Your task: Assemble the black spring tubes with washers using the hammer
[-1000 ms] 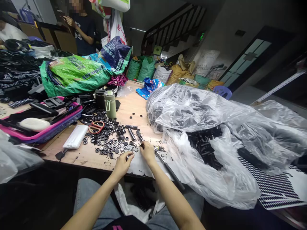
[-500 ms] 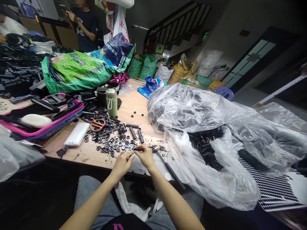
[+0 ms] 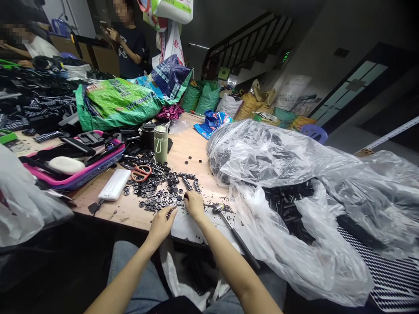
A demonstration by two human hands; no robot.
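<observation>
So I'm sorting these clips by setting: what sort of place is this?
Probably a small assembly workshop: black washers strewn over a wooden table, clear bags of black parts, sacks by a staircase.

A green bottle [image 3: 160,144], red-handled scissors [image 3: 140,172] and a pink basket [image 3: 78,176] stand left.

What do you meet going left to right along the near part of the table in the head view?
Pink basket → white power bank → red-handled scissors → scattered black washers → left hand → right hand → hammer → clear plastic bag of black parts.
</observation>
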